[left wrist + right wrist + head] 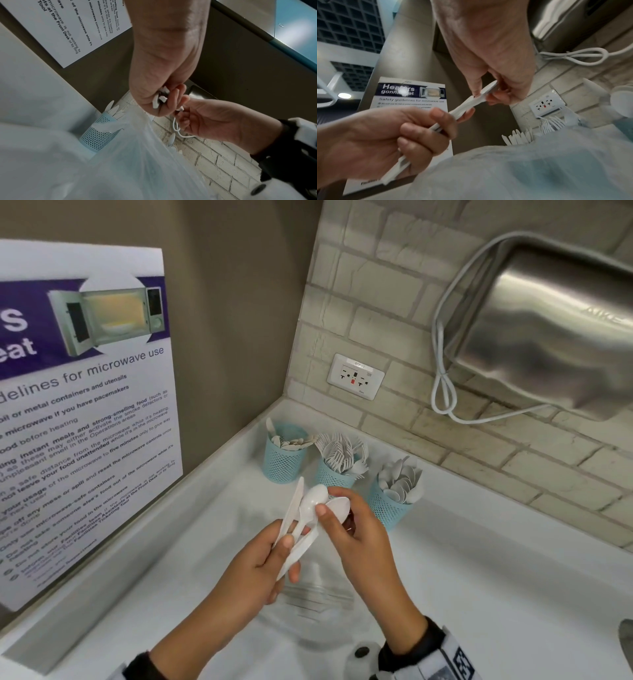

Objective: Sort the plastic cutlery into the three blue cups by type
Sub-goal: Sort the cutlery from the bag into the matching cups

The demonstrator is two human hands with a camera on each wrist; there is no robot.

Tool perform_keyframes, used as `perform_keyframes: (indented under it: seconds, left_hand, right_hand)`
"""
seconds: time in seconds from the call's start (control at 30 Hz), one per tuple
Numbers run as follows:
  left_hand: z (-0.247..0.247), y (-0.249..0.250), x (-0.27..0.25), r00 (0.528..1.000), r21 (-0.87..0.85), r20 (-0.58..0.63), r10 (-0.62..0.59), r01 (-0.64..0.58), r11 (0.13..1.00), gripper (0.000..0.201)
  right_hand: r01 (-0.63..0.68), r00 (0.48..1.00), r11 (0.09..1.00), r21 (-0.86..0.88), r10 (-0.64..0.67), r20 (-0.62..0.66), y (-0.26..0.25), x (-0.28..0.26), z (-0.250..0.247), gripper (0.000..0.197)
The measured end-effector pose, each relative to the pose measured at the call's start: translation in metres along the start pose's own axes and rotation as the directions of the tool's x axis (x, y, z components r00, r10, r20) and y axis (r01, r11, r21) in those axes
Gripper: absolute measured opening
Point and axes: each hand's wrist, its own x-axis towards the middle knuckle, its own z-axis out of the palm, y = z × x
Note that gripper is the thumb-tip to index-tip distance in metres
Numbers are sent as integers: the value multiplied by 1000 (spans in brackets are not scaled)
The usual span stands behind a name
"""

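My left hand [290, 556] grips a bundle of white plastic cutlery [301, 518] by the handles: a knife and at least two spoons, fanned upward. My right hand [329, 502] pinches the bowl of one spoon [339, 507] in that bundle; in the right wrist view the same spoon [488, 88] sits between thumb and fingers. Three blue mesh cups stand behind in the corner: the left cup [283, 460] holds knives, the middle cup [333, 478] forks, the right cup [388, 508] spoons. The handle ends [160, 99] stick out of my left fist.
A crumpled clear plastic bag [318, 607] lies on the white counter [496, 594] under my hands. A microwave poster [82, 419] leans on the left wall. On the brick-tiled wall are an outlet [355, 376] and a steel dispenser [555, 337] with a looped white cable [443, 392].
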Motion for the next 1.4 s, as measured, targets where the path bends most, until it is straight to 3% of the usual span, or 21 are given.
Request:
perform_keyframes:
  seconds: [0.07, 0.23, 0.33, 0.43, 0.53, 0.6, 0.8, 0.9, 1.0, 1.17, 1.4]
  left_hand:
    - [0, -1, 0, 1000, 25, -15, 27, -26, 999, 25]
    - [3, -7, 1, 993, 157, -8, 114, -111, 981, 22]
    - [4, -12, 2, 987, 281, 34, 157, -160, 946, 25]
    - [2, -18, 4, 983, 376, 60, 173, -183, 908, 40]
    - [1, -22, 4, 976, 426, 90, 201, -220, 877, 43]
    - [1, -24, 4, 974, 446, 61, 219, -223, 867, 42]
    - [-4, -21, 5, 970, 452, -38, 241, -198, 870, 24]
    - [-10, -18, 7, 970, 395, -105, 220, -162, 904, 10]
    - [-16, -17, 10, 972, 351, -166, 167, -100, 931, 11]
    - [-21, -13, 11, 965, 295, -227, 129, -58, 954, 17]
    - [-25, -14, 10, 957, 281, -256, 135, -60, 958, 17]
  right_hand:
    - [14, 1000, 1000, 26, -14, 21, 0, 0, -2, 15]
    - [106, 994, 992, -68, -104, 26, 2, -3, 1, 16]
    - [87, 996, 993, -81, -84, 41, -3, -7, 5, 32]
    - [72, 994, 995, -71, -65, 91, -7, -10, 9, 48]
    - [153, 988, 968, -197, -147, 47, -1, -7, 12, 30]
    - [133, 991, 970, -203, -128, 37, 0, -3, 13, 15]
    - [66, 998, 991, 112, -63, -27, -14, 15, -3, 18]
    - [75, 987, 946, 316, -27, -156, -24, 30, -20, 22]
    - [120, 963, 881, 457, 9, -270, -27, 48, -38, 23]
    - [150, 936, 906, 395, -2, -352, -22, 76, -32, 21]
    - [-6, 990, 969, 248, 42, -137, 8, 111, 13, 26]
